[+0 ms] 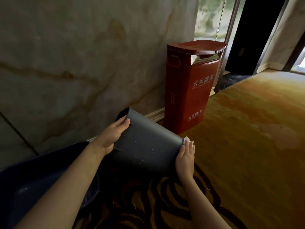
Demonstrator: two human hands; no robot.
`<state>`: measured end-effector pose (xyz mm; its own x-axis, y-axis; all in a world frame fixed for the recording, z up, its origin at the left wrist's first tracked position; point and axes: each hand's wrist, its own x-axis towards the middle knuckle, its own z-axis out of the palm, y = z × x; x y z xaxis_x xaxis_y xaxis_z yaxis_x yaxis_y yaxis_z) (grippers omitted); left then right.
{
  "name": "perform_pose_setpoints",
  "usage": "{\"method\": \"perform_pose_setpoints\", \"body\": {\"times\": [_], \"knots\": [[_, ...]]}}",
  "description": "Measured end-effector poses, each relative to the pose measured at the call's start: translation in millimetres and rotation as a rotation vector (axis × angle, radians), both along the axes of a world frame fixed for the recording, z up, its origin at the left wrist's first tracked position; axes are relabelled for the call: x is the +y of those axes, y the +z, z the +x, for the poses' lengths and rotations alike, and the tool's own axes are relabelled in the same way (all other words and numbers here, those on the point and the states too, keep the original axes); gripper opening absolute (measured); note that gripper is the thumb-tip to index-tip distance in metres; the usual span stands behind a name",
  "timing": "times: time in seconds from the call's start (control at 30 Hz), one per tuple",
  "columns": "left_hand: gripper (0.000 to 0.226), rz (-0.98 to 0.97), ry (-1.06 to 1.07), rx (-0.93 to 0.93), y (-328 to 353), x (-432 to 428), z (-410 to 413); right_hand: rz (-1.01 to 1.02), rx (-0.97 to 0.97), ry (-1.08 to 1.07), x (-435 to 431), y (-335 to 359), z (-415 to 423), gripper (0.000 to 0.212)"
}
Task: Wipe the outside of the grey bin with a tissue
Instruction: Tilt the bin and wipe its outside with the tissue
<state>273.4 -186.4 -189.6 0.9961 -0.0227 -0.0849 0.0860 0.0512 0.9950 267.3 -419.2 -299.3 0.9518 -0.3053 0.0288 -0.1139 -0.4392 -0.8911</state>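
The grey bin [145, 142] is tipped on its side above the carpet, its open rim toward the wall at upper left and its base toward the right. Small white specks dot its side. My left hand [113, 134] grips the rim, thumb on the outside. My right hand [185, 158] lies flat against the bin's base, pressing a white tissue [187, 139] to it; only a small edge of the tissue shows above my fingers.
A tall red fire-extinguisher box [189, 90] stands against the marble wall [74, 55] just behind the bin. A dark blue container [33, 179] sits at lower left under my left arm. Patterned yellow carpet [247, 129] stretches to the right toward a doorway.
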Motion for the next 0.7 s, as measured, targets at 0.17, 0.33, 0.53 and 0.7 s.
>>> {"method": "perform_pose_setpoints", "body": {"times": [0.17,0.33,0.53,0.7], "knots": [[0.027,-0.087,0.036,0.031,8.2,-9.8,1.8,-0.026,-0.114,0.114,50.0,27.6,-10.6,0.049],[0.032,-0.149,0.003,0.093,22.5,-15.3,0.6,-0.170,-0.320,0.379,108.4,59.9,-31.9,0.048],[0.034,-0.206,-0.076,0.233,32.6,-7.5,-7.1,-0.292,-0.465,0.543,124.0,66.8,-49.3,0.048],[0.033,-0.224,-0.019,0.188,31.3,-7.4,-6.1,-0.303,-0.367,0.423,93.1,45.4,-34.5,0.046]]}}
